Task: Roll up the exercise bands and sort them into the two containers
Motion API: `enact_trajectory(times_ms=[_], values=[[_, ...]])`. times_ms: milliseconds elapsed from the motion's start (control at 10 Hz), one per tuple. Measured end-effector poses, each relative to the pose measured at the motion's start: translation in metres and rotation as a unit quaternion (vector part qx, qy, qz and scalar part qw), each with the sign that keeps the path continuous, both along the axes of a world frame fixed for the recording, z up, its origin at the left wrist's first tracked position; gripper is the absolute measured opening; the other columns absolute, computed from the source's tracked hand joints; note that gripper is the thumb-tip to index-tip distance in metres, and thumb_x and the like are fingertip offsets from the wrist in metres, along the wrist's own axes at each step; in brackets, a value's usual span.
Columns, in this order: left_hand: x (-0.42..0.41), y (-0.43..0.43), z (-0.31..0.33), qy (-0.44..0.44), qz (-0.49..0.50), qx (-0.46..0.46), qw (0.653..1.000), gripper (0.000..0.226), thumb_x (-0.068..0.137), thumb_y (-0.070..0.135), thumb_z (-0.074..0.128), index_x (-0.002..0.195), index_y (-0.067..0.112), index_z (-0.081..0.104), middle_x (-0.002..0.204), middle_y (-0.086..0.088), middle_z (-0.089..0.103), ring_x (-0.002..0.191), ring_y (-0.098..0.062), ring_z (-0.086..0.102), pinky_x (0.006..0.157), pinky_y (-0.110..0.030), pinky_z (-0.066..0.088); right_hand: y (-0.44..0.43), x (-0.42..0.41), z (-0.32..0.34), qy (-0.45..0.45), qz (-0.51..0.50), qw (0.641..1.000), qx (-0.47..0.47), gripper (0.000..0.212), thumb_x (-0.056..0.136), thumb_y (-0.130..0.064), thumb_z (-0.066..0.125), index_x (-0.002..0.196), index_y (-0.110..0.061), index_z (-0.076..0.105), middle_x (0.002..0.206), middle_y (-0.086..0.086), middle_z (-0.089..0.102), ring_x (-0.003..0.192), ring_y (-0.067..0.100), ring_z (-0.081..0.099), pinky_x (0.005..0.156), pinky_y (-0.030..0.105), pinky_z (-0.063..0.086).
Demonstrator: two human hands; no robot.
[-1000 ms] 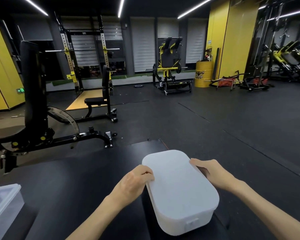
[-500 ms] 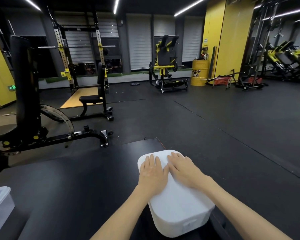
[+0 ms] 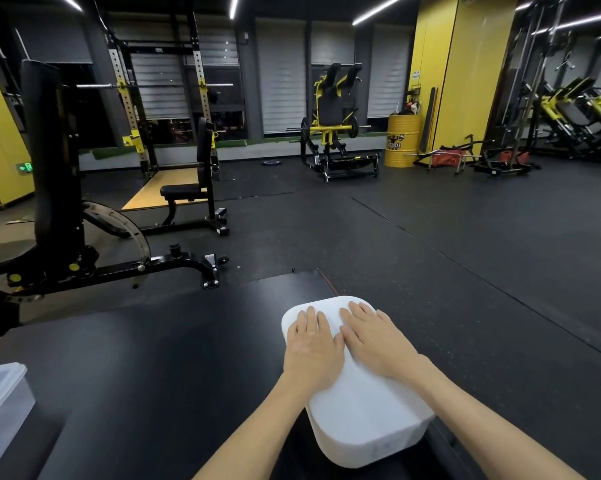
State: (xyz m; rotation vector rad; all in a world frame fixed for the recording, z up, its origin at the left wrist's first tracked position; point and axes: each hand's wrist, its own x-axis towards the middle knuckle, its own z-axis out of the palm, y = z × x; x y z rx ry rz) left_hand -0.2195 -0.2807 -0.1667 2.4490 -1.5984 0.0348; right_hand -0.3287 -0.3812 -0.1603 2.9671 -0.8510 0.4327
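Observation:
A white lidded plastic container (image 3: pixel 365 420) sits on a black padded surface (image 3: pixel 153 358) right in front of me. My left hand (image 3: pixel 311 344) lies flat on the lid's far left part, fingers straight. Beside it, my right hand (image 3: pixel 375 337) presses flat on the lid's far right part, and the two hands nearly touch. A second translucent container (image 3: pixel 1 407) stands at the lower left edge of the view, partly cut off. No exercise bands are visible; the closed lid hides the white container's inside.
An adjustable bench with a black frame (image 3: pixel 94 268) stands on the floor to the left, beyond the padded surface. A squat rack with a bench (image 3: pixel 188 195) is farther back. A yellow drum (image 3: pixel 403 140) and weight machines line the far wall.
Both hands went from gripping the lid's left and right edges to lying flat side by side on top of the lid. The view has shifted slightly.

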Motion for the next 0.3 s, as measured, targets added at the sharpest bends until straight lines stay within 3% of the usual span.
enact_trajectory(times_ms=[100,200,300], values=[[-0.005,0.002,0.009,0.009,-0.020,0.005,1.000,0.106,0.063,0.050,-0.019,0.143,0.001,0.030,0.154,-0.020,0.021,0.144,-0.034,0.017,0.115,-0.039,0.015,-0.001,-0.003,-0.001,0.005,0.002,1.000,0.012,0.059,0.083,-0.044,0.000,0.113,-0.019,0.044,0.112,-0.008,0.043,0.108,0.014,0.039,0.085,0.030,0.031],[-0.005,0.008,0.005,0.021,-0.028,-0.092,0.995,0.084,0.070,0.044,-0.006,0.114,0.007,0.056,0.128,-0.012,0.054,0.122,-0.033,0.046,0.103,-0.041,0.037,0.005,-0.007,0.003,-0.001,-0.014,0.999,0.038,0.038,0.090,-0.037,0.014,0.096,-0.017,0.045,0.096,-0.007,0.043,0.095,0.015,0.042,0.075,0.029,0.031],[0.000,0.020,-0.001,0.006,-0.037,-0.131,0.991,0.036,0.077,0.030,0.021,0.068,0.018,0.055,0.074,0.005,0.058,0.069,-0.019,0.056,0.058,-0.026,0.042,0.017,-0.010,0.007,-0.012,-0.049,0.999,0.008,0.021,0.089,-0.013,0.036,0.069,-0.015,0.033,0.068,-0.005,0.032,0.074,0.021,0.039,0.055,0.031,0.021]])
